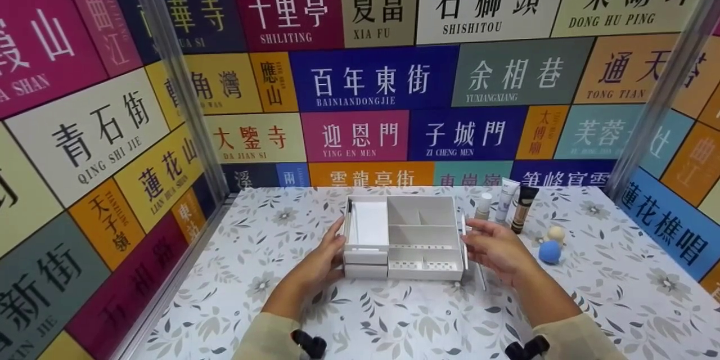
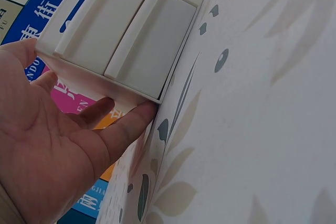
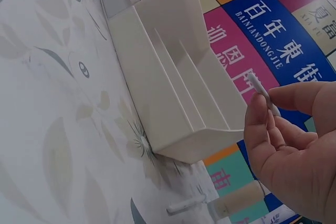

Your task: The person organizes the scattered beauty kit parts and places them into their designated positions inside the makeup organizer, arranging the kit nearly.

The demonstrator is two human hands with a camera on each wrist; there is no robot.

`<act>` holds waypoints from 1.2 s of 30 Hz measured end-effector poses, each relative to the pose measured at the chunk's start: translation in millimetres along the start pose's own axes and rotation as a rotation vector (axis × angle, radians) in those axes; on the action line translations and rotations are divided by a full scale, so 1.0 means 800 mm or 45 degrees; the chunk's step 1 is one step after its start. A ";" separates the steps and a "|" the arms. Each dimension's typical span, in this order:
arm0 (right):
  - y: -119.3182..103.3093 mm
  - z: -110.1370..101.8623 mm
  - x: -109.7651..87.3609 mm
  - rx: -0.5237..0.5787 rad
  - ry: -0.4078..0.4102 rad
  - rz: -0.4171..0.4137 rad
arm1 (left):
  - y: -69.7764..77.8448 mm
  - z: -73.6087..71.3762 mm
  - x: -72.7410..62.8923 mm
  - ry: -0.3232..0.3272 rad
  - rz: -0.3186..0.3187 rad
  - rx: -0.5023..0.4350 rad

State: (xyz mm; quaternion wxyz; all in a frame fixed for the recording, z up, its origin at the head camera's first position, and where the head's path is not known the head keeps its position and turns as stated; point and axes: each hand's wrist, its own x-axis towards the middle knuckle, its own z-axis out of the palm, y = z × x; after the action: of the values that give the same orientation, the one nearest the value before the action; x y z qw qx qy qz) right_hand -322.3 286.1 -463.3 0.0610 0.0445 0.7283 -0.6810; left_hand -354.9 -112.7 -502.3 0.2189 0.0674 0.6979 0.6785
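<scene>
A white desktop organizer (image 1: 424, 274) stands on the table, with drawers (image 2: 152, 40) on its left and divided compartments (image 3: 194, 87) on its right. My left hand (image 1: 325, 253) is at its left side, and in the left wrist view the extended fingers (image 2: 128, 127) touch that wall. Just off the organizer's right side, my right hand (image 1: 498, 247) pinches a slim white pen-like stick (image 3: 259, 88) between thumb and fingertips. A second slim white stick (image 1: 482, 277) lies on the table below that hand. Inside the upper left compartment stands a thin dark stick (image 1: 349, 215).
Behind my right hand stand a small white-capped bottle (image 1: 482, 206), a white tube (image 1: 506, 201) and a black-capped tube (image 1: 524, 209). A blue ball-shaped sponge (image 1: 549, 251) and a cream one (image 1: 556, 233) sit further right. Walls with printed signs enclose the floral-patterned table (image 1: 394, 320).
</scene>
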 end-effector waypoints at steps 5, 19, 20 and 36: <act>-0.008 0.014 -0.002 0.045 -0.016 -0.037 | 0.001 0.003 -0.001 -0.017 0.026 0.008; -0.016 0.095 0.009 0.206 -0.139 -0.074 | -0.001 0.004 -0.001 -0.014 0.050 0.009; -0.017 0.100 0.011 0.217 -0.142 -0.071 | -0.001 0.004 -0.001 -0.012 0.048 0.010; -0.039 0.165 0.058 0.230 -0.148 -0.008 | -0.001 0.003 -0.004 -0.002 0.045 -0.003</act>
State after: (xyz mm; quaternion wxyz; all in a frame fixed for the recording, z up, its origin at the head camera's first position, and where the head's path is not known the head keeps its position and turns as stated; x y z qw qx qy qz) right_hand -369.2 151.8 -448.1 0.0967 0.0080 0.6593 -0.7456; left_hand -351.1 -111.3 -502.4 0.2075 0.0798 0.6956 0.6831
